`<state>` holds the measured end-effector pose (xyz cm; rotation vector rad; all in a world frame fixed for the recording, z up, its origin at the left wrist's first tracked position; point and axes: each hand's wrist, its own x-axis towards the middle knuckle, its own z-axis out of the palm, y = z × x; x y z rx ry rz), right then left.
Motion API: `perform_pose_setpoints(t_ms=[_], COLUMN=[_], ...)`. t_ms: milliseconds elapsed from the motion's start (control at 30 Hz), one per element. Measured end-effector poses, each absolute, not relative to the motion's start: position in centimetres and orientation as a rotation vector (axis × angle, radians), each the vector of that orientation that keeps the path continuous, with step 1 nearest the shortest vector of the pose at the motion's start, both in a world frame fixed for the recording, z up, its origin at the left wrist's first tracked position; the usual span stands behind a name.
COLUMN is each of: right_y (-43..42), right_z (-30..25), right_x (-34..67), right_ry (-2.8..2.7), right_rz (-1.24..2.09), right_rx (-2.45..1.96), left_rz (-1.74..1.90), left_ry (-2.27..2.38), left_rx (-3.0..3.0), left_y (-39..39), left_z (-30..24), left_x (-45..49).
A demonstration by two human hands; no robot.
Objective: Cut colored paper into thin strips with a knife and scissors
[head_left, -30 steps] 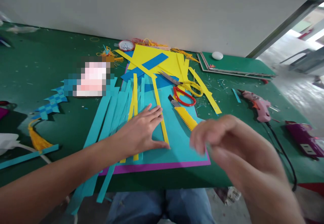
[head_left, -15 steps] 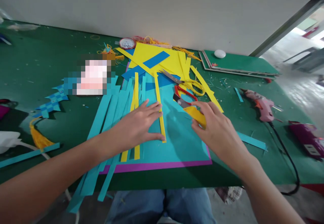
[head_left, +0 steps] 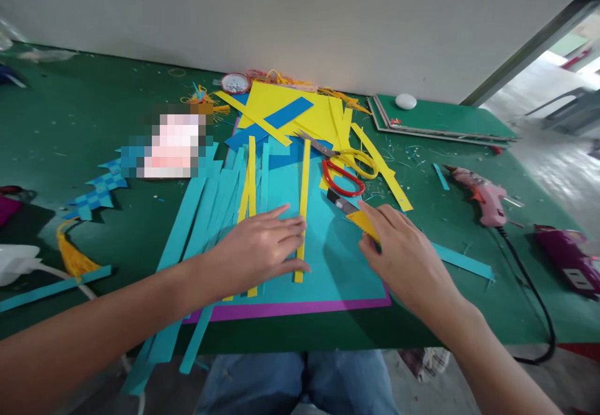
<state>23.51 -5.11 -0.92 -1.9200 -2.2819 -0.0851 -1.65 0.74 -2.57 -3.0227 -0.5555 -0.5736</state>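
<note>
My left hand (head_left: 265, 246) lies on the blue paper sheet (head_left: 337, 271), fingers stretched out and touching a narrow yellow paper strip (head_left: 304, 184). That strip runs nearly straight away from me. In my right hand (head_left: 403, 246) is a yellow utility knife (head_left: 363, 222), its metal end pointing up and left above the sheet. Scissors with red and yellow handles (head_left: 344, 177) lie just beyond the knife. Left of the strip are several blue strips (head_left: 187, 215) and more yellow strips (head_left: 252, 177), partly under my left hand and forearm.
Yellow sheets (head_left: 281, 99) and a dark blue strip (head_left: 290, 110) lie farther back. A pink glue gun (head_left: 482, 196) with its cord is on the right, near a purple box (head_left: 565, 259). A woven blue ornament (head_left: 100, 190) and a blurred phone-like object (head_left: 173, 146) are left.
The yellow strip under my left hand has slid toward me and now lies straighter, with its far end farther right. Both hands have shifted slightly toward me, the knife moving with my right hand.
</note>
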Motion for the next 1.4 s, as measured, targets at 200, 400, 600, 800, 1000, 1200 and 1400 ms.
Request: perform_pose_setpoints(t_ms=[200,400,600,800,1000,1200,1400], right_y=[-5.0,-5.1,-4.0,-1.9,0.3,2.5,4.5], right_z=[-0.6,-1.7,-1.3,-0.1,0.9,1.1,1.0], right_x=[21.5,19.0,17.3,15.6,15.1,14.8,14.6], right_ry=[-2.516,-2.633,-2.592,-2.657,-2.642,-2.548,-2.504], right_rz=[-0.205,-0.156,-0.315,-0.221,-0.083,-0.031,-0.024], right_rx=[-1.513,-1.480,-1.603,-1.812,-1.963,-2.033,-2.057], left_rz=[-0.662,-0.671,-0.714,-0.714,-0.709,-0.717,-0.725], left_ry=[-0.472,-0.549,-0.518,-0.516,-0.528,-0.501,-0.501], left_rx=[-2.827,-2.829,-2.811,-2.818,-2.791,-2.768,-2.756], left_y=[-1.6,-2.7,-2.7,-2.7,-2.7,-2.8,-2.7], left_z=[-2.5,-2.6,-2.6,-2.8,-3.4,-3.9,-4.0], left_x=[-0.8,-0.4,-0.2,-0.3,-0.2,-0.3,-0.3])
